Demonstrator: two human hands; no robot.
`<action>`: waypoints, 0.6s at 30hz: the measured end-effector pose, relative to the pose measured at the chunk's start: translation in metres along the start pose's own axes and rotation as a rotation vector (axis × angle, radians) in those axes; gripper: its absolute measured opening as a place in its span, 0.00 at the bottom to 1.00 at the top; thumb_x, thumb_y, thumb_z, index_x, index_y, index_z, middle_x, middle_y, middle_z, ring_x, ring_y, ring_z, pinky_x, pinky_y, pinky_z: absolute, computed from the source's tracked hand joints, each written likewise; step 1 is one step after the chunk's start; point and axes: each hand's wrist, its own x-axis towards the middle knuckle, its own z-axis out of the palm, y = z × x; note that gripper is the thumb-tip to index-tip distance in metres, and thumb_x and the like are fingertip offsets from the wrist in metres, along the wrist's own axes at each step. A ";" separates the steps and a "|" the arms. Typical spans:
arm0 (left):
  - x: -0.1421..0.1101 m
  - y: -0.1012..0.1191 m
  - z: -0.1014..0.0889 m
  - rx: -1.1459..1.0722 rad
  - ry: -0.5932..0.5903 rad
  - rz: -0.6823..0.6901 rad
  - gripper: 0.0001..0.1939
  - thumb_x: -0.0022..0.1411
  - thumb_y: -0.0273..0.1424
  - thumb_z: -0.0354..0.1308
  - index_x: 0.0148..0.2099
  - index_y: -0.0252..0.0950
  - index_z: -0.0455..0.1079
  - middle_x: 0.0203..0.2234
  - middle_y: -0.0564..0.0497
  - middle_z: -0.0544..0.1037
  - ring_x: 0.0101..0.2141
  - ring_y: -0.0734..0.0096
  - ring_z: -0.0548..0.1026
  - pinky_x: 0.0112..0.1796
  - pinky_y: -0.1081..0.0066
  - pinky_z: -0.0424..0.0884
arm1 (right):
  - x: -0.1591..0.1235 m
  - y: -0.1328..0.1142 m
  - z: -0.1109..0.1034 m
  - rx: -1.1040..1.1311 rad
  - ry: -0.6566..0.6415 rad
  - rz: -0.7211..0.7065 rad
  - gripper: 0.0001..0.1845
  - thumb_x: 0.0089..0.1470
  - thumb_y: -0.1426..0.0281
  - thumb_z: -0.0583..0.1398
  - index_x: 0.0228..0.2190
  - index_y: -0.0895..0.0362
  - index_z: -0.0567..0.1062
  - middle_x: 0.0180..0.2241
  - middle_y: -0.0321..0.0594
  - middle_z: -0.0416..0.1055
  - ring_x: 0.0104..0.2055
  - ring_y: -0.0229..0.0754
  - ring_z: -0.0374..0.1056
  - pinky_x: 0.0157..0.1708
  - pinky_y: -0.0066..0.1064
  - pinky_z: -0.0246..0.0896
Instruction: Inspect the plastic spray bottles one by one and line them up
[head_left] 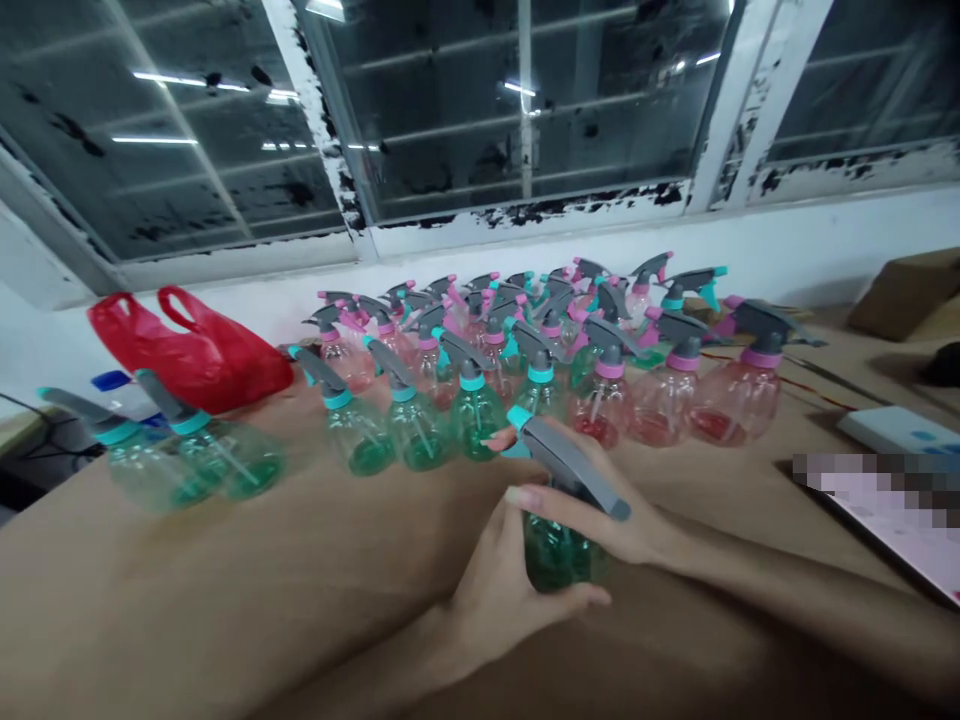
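A green spray bottle (pixel 559 550) with a grey and turquoise trigger head (pixel 574 462) is held between my two hands, close to me over the table. My left hand (pixel 499 580) is wrapped round the bottle's body from the left, thumb low across the front. Over the neck and trigger lies my right hand (pixel 600 500), closed on the head from the right; its fingertips show by the nozzle. Just beyond stand green spray bottles (pixel 424 435) with turquoise collars and pink spray bottles (pixel 600 405) with pink collars.
Two more green bottles (pixel 240 465) stand at the left, near a red plastic bag (pixel 195 350). A phone-like slab (pixel 892 520), a white box (pixel 900 430) and a cardboard box (pixel 907 295) lie on the right of the brown table (pixel 315 590). Windows line the wall behind.
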 end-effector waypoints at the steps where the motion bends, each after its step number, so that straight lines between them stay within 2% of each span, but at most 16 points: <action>1: 0.003 -0.002 0.002 0.001 0.011 0.010 0.40 0.50 0.54 0.63 0.58 0.36 0.58 0.47 0.39 0.69 0.49 0.45 0.68 0.48 0.46 0.66 | 0.001 0.001 -0.002 -0.002 -0.004 0.008 0.18 0.49 0.62 0.63 0.42 0.54 0.71 0.47 0.42 0.72 0.51 0.45 0.67 0.51 0.37 0.62; 4: 0.011 -0.003 0.004 0.015 0.010 0.002 0.42 0.47 0.55 0.64 0.57 0.36 0.58 0.46 0.38 0.70 0.48 0.44 0.69 0.47 0.45 0.67 | 0.004 0.005 -0.007 0.007 -0.029 0.017 0.17 0.51 0.62 0.62 0.43 0.53 0.71 0.48 0.42 0.72 0.52 0.44 0.67 0.54 0.37 0.60; 6: 0.015 -0.002 0.001 0.025 -0.029 0.002 0.45 0.46 0.56 0.64 0.58 0.35 0.57 0.48 0.37 0.69 0.49 0.44 0.69 0.47 0.46 0.67 | 0.005 0.006 -0.009 -0.009 -0.030 0.034 0.16 0.52 0.63 0.62 0.43 0.53 0.71 0.47 0.41 0.72 0.49 0.44 0.69 0.51 0.37 0.62; 10: 0.018 -0.007 -0.018 0.122 -0.179 0.078 0.45 0.52 0.56 0.60 0.62 0.34 0.52 0.54 0.36 0.66 0.53 0.44 0.66 0.50 0.48 0.64 | 0.004 0.005 -0.010 -0.086 -0.018 0.073 0.12 0.52 0.63 0.60 0.40 0.52 0.72 0.36 0.38 0.74 0.34 0.42 0.71 0.39 0.36 0.67; 13: 0.014 -0.019 -0.034 0.286 -0.313 0.100 0.48 0.53 0.55 0.59 0.66 0.34 0.47 0.57 0.34 0.63 0.56 0.42 0.62 0.53 0.46 0.59 | 0.003 0.005 -0.010 -0.095 -0.014 0.090 0.11 0.53 0.63 0.60 0.39 0.51 0.71 0.25 0.33 0.70 0.24 0.38 0.67 0.28 0.34 0.66; 15: 0.010 -0.026 -0.042 0.396 -0.377 0.107 0.52 0.52 0.57 0.59 0.67 0.33 0.45 0.61 0.33 0.58 0.59 0.41 0.57 0.55 0.45 0.55 | 0.002 0.008 -0.011 -0.096 -0.019 0.088 0.10 0.54 0.63 0.59 0.39 0.51 0.71 0.22 0.32 0.66 0.22 0.38 0.65 0.24 0.33 0.63; 18: 0.005 -0.032 -0.046 0.502 -0.417 0.094 0.49 0.55 0.54 0.58 0.68 0.33 0.44 0.62 0.34 0.56 0.61 0.44 0.55 0.57 0.47 0.52 | 0.002 0.017 -0.014 -0.130 -0.010 0.065 0.10 0.56 0.63 0.58 0.40 0.50 0.71 0.23 0.32 0.66 0.22 0.38 0.63 0.23 0.34 0.61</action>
